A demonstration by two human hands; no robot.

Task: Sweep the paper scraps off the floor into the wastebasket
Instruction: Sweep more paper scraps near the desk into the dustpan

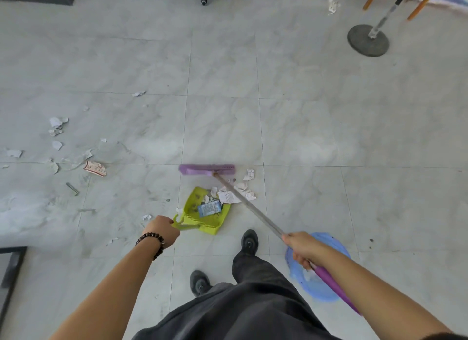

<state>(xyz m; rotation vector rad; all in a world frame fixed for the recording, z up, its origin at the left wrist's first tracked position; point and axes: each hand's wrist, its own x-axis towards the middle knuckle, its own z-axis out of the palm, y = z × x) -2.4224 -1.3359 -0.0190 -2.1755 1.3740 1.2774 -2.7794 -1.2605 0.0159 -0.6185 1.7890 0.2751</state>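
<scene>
Dark trousers (255, 304) below; left hand (162, 230) grips green dustpan (189, 209), right hand (301, 248) grips broom (207, 169)

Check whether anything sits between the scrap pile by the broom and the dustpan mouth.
Nothing visible blocks it. The scrap pile lies right at the open edge of the green dustpan, some pieces already inside beside a blue packet. Only the broom handle crosses above the pile.

A single wide-angle view, worn on the person's head, looks forward and steeply down from standing height at the tiled floor (228, 86). The person's shoes (249, 241) lie near the bottom edge. The top edge reaches an office chair's castors (203, 1) and a round stand base (367, 39).
</scene>
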